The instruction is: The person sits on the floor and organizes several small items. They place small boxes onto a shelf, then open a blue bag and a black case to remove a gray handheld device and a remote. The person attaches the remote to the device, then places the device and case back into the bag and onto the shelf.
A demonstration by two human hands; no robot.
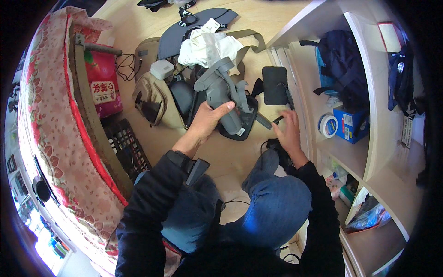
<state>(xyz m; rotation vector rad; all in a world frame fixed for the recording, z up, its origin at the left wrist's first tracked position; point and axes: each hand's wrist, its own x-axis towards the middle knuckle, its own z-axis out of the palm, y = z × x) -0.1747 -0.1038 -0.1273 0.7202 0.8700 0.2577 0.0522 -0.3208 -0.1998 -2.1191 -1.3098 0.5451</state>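
Note:
My left hand [204, 119] is wrapped around the handle of a grey handheld gimbal stabilizer [217, 90], whose folded arms point away from me. Between the thumb and forefinger of my right hand [290, 133] is a small dark object [278, 120]; its exact kind is unclear, and the fingertips are blurred. A black padded case [248, 130] lies on the floor under the gimbal. Near it, a grey strip [263, 121] extends toward my right hand. Beyond that hand a flat black rectangular object [275, 81] rests on the floor.
A beige bag [157, 100] carries a white box [162, 69]. Behind lie a white cloth [195, 46] and grey cap [207, 17]. A cloth-covered bed [52, 121] borders the left, with a pink package [102, 81] beneath. Right, open shelves [349, 159] hold a dark backpack [341, 65].

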